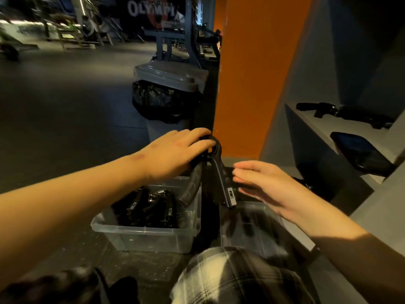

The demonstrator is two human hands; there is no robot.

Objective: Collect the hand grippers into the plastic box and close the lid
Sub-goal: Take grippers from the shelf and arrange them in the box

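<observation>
Hand gripper (221, 174) | left hand (175, 154) curled round loop | right hand (263, 185) fingers straight

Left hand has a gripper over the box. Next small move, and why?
Probably lower the left hand and let the hand gripper drop into the plastic box. The gripper hangs by its ring above the box's far right corner, other grippers lie inside, and the right hand is open and holds nothing.
</observation>
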